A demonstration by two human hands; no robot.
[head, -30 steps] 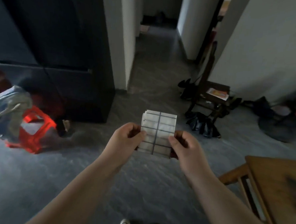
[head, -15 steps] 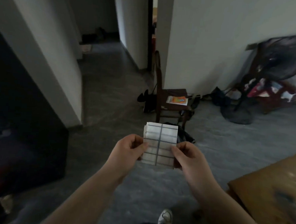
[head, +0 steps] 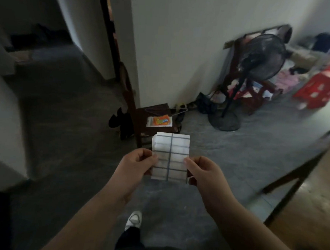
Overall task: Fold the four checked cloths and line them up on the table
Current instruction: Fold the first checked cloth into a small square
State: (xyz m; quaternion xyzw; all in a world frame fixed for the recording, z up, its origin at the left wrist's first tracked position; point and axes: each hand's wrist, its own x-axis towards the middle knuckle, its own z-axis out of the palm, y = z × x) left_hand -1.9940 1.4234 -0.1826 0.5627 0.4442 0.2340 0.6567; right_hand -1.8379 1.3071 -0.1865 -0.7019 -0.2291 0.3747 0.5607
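Note:
A folded white cloth with dark check lines [head: 170, 156] is held up in the air in front of me, a small upright rectangle of several layers. My left hand [head: 136, 164] pinches its left edge between thumb and curled fingers. My right hand [head: 203, 171] pinches its right edge the same way. The wooden table [head: 312, 214] shows at the right edge of the view, only a corner of its top and dark legs in sight. No other checked cloth is visible.
A dark wooden chair [head: 151, 114] with an orange packet on its seat stands past the cloth by the wall. A black floor fan [head: 259, 59] and red clutter sit at the back right. A doorway opens at the upper left. My shoe [head: 134, 218] shows below.
The view has swung to the right: the dark cabinet and red item left the frame, the fan and table came in. Both hands keep the same pinch on the folded cloth.

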